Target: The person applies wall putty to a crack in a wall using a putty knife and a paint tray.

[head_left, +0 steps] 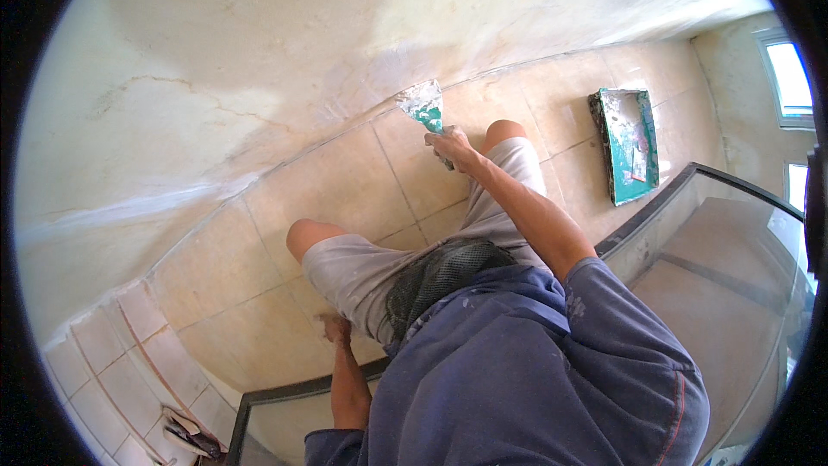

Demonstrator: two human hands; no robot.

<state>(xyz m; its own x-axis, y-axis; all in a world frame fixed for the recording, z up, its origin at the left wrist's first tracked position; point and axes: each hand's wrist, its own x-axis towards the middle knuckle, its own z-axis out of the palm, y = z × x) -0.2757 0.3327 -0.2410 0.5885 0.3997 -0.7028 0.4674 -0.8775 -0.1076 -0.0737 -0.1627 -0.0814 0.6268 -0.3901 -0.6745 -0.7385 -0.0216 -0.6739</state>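
Green-and-white smeared putty knife (431, 117): holding it by the handle (448, 163) in the closed right grip (452, 146). Pointing its blade (421, 100) at the foot of the stained wall (216, 43), along the tiled floor's edge (319, 173). Hanging the left grip (336, 328) low beside the left thigh (349, 280), being unable to tell how wide. Seeing a green tray (623, 179) lying on the floor to the right, well apart.

At twelve o'clock we see a scraper (421, 105), its blade rough with pale residue. Toward two-thirty, a green tray (611, 168) looks plastic, its edge crusted. We find the wall (267, 22) matt and blotchy at eleven, the floor tiles (323, 177) smooth at ten, the shirt (517, 358) matt cloth at five.
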